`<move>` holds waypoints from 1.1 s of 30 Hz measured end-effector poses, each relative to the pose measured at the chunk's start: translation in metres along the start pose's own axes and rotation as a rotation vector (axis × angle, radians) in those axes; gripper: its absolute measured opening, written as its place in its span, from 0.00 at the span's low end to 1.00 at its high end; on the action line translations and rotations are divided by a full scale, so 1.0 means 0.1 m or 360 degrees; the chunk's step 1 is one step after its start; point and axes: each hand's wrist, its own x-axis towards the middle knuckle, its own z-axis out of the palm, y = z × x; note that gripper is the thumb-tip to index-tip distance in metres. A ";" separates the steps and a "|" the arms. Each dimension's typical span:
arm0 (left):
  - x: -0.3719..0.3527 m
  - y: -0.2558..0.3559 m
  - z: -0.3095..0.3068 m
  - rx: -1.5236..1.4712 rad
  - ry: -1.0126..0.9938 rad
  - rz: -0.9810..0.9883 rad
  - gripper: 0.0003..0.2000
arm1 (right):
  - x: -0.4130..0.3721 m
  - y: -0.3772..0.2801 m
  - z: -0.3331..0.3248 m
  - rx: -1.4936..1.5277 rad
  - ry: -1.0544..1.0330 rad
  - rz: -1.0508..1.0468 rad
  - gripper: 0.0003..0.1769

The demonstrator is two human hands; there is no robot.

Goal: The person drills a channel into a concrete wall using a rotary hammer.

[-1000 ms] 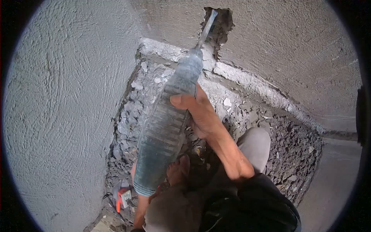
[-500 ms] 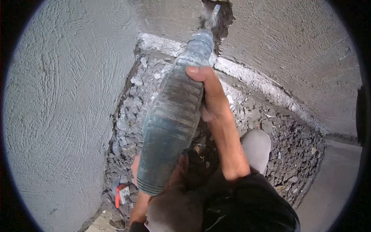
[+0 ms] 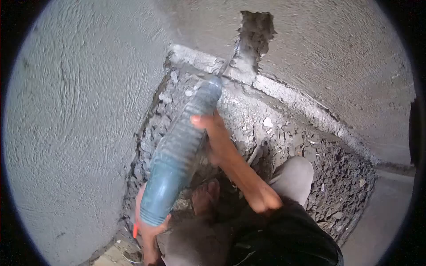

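A dusty blue-green demolition hammer (image 3: 165, 177) slants up from the lower left, its chisel (image 3: 228, 61) pointing at the wall. The chisel's tip reaches the lower left edge of a rough hole (image 3: 255, 33) broken in the plaster. My right hand (image 3: 214, 135) is wrapped round the ribbed front part of the body, thumb on top. At the rear end, my left hand (image 3: 151, 228) grips the hammer from below and the left, with most of its fingers hidden behind the casing.
Broken soil and rubble (image 3: 328, 190) cover the ground in the corner. A pale concrete ledge (image 3: 301, 95) runs along the foot of the wall. Plastered wall (image 3: 80, 124) rises on the left. My bare foot (image 3: 206, 195) and knee (image 3: 293, 179) are below; a red object (image 3: 135, 231) lies by my left hand.
The hammer has swung down and to the left with both hands on it. Its chisel has moved from inside the hole to the lower left edge, leaving the hole more visible.
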 end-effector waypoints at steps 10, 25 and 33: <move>0.49 0.30 0.53 -0.0967 -0.0091 -0.0175 0.42 | 0.26 -0.19 -0.33 -0.0269 -0.0027 0.0013 0.31; 0.83 0.48 0.61 0.0191 0.0214 0.0634 0.49 | 0.63 -0.23 -0.43 -0.0134 -0.0126 -0.0110 0.31; 0.65 0.46 0.30 -0.0066 0.0244 0.0612 0.42 | 0.44 -0.01 -0.29 -0.0102 -0.0044 -0.0226 0.30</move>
